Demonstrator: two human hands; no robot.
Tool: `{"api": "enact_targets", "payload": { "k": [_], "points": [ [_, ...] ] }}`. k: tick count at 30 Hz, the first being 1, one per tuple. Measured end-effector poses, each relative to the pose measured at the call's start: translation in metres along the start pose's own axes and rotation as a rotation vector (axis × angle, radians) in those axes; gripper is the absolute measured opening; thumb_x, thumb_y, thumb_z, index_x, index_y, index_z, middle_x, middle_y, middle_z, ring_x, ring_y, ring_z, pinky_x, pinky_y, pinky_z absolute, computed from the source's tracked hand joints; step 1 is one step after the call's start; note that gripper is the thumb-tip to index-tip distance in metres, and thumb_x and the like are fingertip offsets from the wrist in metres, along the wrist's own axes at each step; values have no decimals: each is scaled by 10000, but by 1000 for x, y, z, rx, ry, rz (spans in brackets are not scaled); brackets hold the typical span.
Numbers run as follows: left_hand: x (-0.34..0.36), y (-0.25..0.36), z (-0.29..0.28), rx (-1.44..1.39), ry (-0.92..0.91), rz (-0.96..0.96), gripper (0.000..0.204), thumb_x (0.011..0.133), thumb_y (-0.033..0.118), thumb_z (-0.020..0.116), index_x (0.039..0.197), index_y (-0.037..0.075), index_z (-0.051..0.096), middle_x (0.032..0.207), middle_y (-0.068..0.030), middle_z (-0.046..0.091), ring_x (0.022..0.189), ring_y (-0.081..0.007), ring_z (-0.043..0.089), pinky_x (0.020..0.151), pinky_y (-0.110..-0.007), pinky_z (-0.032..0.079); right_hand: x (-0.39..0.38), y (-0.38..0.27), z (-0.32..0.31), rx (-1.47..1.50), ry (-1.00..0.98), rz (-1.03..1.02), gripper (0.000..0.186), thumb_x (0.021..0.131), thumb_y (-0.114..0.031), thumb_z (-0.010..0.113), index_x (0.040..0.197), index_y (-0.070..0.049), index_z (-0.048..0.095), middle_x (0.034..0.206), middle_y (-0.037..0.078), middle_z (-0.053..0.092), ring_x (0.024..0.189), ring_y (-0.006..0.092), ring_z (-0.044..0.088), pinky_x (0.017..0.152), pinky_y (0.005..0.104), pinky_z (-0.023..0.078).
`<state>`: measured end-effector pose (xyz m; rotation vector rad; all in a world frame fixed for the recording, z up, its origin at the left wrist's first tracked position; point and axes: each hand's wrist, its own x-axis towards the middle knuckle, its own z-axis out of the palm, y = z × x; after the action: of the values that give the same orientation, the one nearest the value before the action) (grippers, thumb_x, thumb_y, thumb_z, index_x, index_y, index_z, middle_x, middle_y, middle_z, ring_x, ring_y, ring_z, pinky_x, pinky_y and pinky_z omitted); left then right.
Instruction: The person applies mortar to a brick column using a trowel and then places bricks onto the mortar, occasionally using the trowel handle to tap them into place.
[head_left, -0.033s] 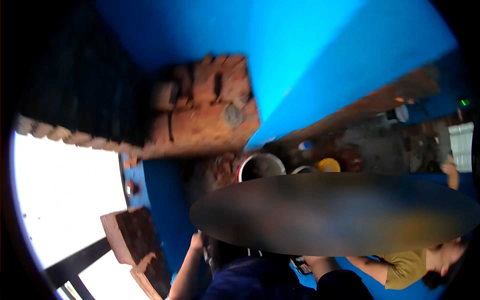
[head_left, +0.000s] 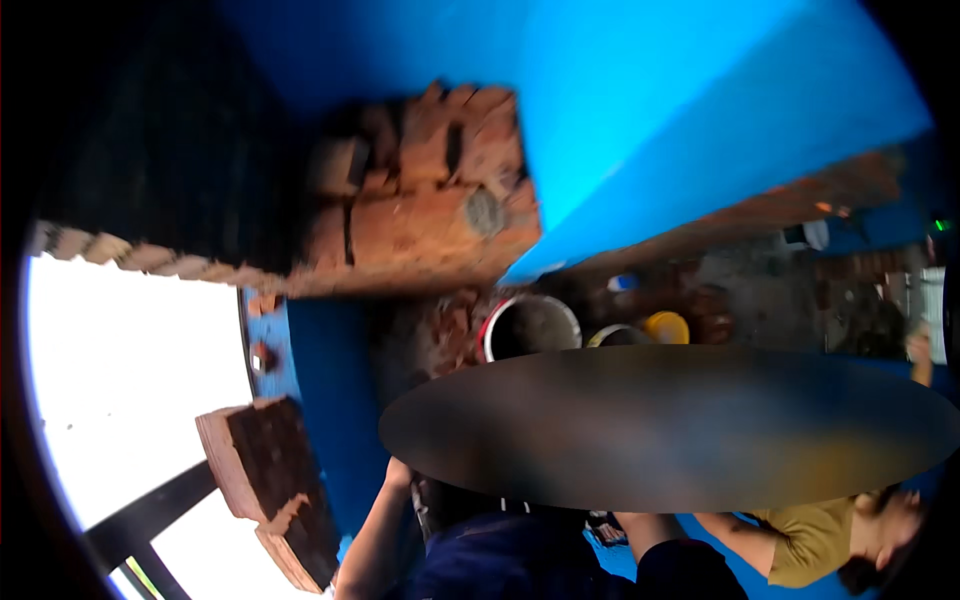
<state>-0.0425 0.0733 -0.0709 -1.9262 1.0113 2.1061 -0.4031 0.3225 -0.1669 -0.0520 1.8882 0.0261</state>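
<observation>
Across the middle right lies a smooth blurred oval that hides much of the scene. My left hand (head_left: 398,472) reaches up to its lower left edge; only the back part shows and its fingers are covered. My right hand (head_left: 628,520) enters below the oval, with all but the wrist end concealed, so what it holds cannot be seen. Beyond the oval stands a round bucket with a pale rim and red side (head_left: 487,338). Right of it are a partly covered bucket (head_left: 598,338) and a yellow bucket (head_left: 668,327).
A brick ledge (head_left: 420,235) with broken bricks juts out beside a blue wall (head_left: 640,110). Stacked bricks (head_left: 265,475) stand at the left by a bright opening. A person in an olive shirt (head_left: 810,545) is close on my right, and another arm (head_left: 920,360) shows farther right.
The whole view has shifted slightly, with the ledge and buckets now a little farther right. My hands stay in nearly the same place.
</observation>
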Motion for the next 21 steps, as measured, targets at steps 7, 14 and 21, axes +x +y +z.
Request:
{"api": "enact_targets", "payload": {
  "k": [7, 14, 21],
  "points": [
    [62, -92, -5, 591, -20, 402, 170, 904, 168, 519, 960, 26, 595, 809, -124, 615, 638, -242, 582, 530, -360, 467, 92, -116, -5, -323, 150, 10, 639, 900, -582, 376, 1215, -82, 619, 1292, 159, 576, 1205, 326, 543, 958, 441, 450],
    [148, -164, -12, 1419, 285, 1039, 230, 860, 130, 538, 1043, 7, 604, 830, -153, 603, 707, -267, 605, 627, -396, 517, 248, -142, -1, -341, 291, 217, 581, 867, -527, 502, 1267, -116, 593, 1331, 123, 555, 1231, 278, 533, 991, 407, 447],
    [103, -58, 33, -80, 211, 22, 137, 982, 246, 493, 969, 109, 504, 552, 9, 457, 409, -111, 456, 380, -261, 438, 320, -148, 21, -216, 358, 117, 641, 805, -585, 559, 1172, -68, 653, 1242, 179, 603, 1164, 308, 576, 982, 422, 455]
  ]
}}
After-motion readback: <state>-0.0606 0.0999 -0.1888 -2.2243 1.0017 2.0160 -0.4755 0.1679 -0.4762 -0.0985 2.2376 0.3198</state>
